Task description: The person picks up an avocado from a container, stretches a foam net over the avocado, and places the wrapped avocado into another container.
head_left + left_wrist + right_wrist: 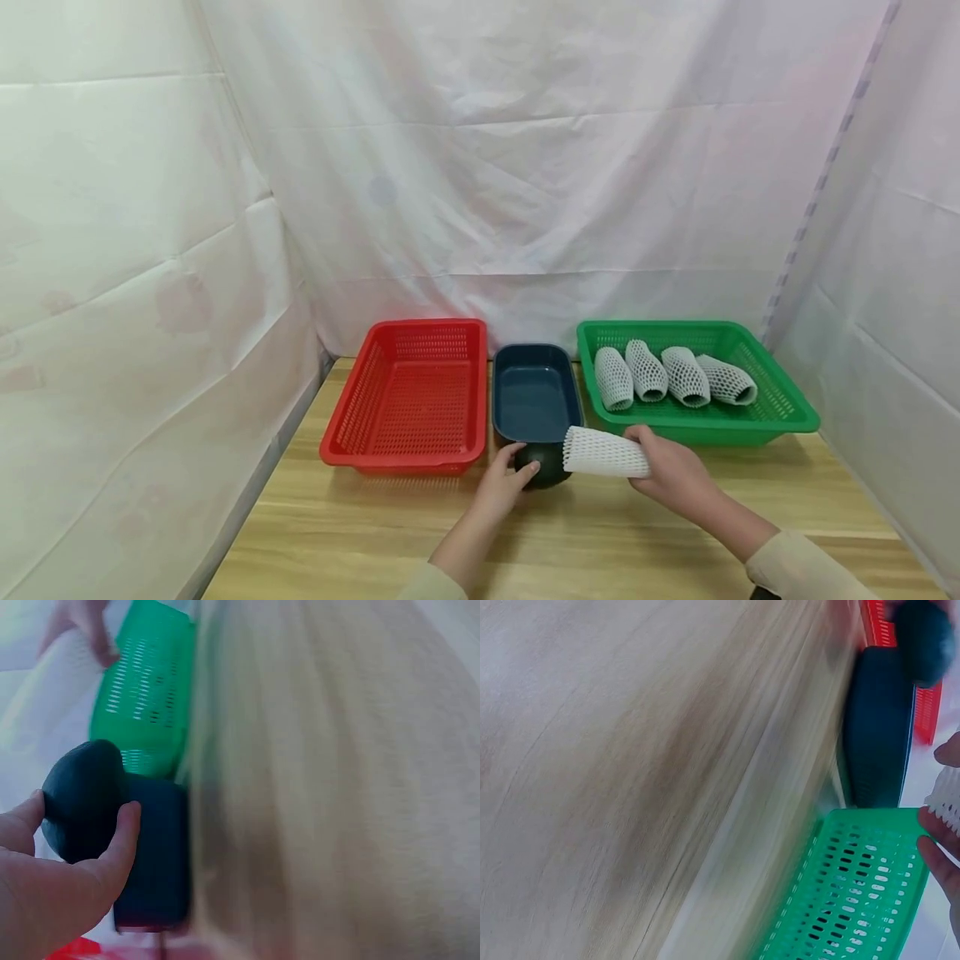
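My left hand [501,486] grips a dark green avocado [547,467] between thumb and fingers, in front of the dark blue tray [536,400]. In the left wrist view, the smooth, rounded avocado [84,799] shows bare between the fingertips. My right hand [673,472] holds a white foam net sleeve [604,452] by its right end. The sleeve lies level, and its left end comes right at the avocado in the head view. At the right wrist view's edge, fingers [939,862] pinch the sleeve [949,796].
A red basket [330,448] stands left of the blue tray. To the right, a green basket [787,417] holds several net-sleeved pieces [684,377] with dark ends showing inside. White cloth [480,192] hangs behind and on both sides of the wooden table [600,550].
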Available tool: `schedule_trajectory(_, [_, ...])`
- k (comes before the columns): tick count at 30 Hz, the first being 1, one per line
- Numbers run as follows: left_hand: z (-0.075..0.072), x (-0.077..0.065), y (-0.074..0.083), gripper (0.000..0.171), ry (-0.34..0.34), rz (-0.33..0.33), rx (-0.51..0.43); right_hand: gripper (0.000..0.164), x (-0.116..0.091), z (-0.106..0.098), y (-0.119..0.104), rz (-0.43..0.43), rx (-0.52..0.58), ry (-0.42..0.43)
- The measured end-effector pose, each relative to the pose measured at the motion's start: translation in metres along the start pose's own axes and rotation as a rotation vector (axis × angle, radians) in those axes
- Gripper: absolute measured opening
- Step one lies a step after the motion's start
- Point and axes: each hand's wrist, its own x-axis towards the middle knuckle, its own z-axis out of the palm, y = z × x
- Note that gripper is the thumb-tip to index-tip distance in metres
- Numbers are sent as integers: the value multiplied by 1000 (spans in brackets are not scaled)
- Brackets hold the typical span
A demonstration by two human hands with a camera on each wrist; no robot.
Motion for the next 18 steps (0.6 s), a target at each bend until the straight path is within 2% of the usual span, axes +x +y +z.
schedule_trajectory(6, [-12, -7, 28, 54, 1, 77, -62, 55, -1, 0, 3, -20, 0, 20])
schedule_trajectory(12, [-20, -14, 38, 56, -1, 85, -112, 54, -3, 1, 4, -32, 3, 14])
schedule_trajectory(18, [-22, -19, 46, 56, -71, 106, -146, 53, 2, 0, 2, -26, -6, -9])
